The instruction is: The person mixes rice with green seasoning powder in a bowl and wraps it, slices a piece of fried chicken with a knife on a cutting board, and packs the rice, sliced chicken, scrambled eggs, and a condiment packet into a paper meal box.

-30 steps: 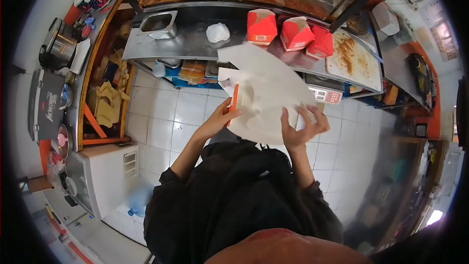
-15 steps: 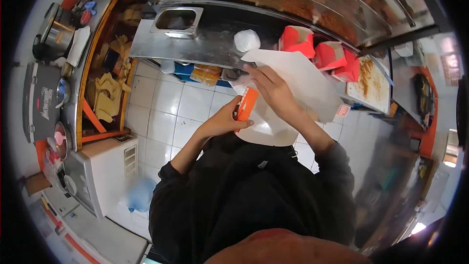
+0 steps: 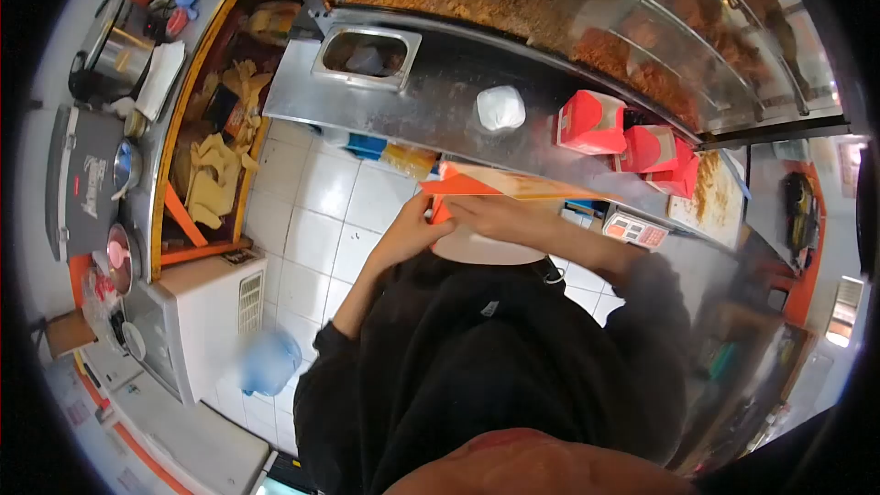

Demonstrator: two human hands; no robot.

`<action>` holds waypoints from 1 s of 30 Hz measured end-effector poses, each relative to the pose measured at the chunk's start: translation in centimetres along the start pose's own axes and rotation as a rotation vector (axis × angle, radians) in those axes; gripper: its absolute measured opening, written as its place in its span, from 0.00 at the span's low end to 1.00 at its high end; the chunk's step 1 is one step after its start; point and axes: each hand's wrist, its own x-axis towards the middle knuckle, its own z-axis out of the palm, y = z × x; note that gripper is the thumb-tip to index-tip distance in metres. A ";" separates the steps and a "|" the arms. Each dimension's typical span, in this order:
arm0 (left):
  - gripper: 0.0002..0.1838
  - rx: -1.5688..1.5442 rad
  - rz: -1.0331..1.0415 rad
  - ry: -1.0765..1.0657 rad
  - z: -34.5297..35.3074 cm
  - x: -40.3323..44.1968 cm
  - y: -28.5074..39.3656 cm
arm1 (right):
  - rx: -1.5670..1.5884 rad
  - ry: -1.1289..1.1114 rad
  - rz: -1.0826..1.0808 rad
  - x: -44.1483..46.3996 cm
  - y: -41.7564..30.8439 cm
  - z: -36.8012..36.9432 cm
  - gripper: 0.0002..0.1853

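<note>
Orange-and-white sheet (image 3: 536, 183) is held between torso and counter (image 3: 417, 112), long axis roughly 9-to-3 o'clock, tapered end just past 3. Left hand (image 3: 410, 229) grip pinched closed on its 9 o'clock end; right hand (image 3: 495, 218) grip partly curled against the fold beside it.

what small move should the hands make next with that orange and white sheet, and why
Probably press the fold down with the right hand while the left hand steadies the orange end. The sheet looks bent over, with an orange-edged flap above and white below, and both hands meet near that end, so the crease seems within easy reach.
</note>
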 end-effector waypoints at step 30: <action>0.25 0.006 0.323 -0.398 24.1 8.6 8.4 | 1.369 -0.034 1.484 -30.4 -3.1 -11.0 0.43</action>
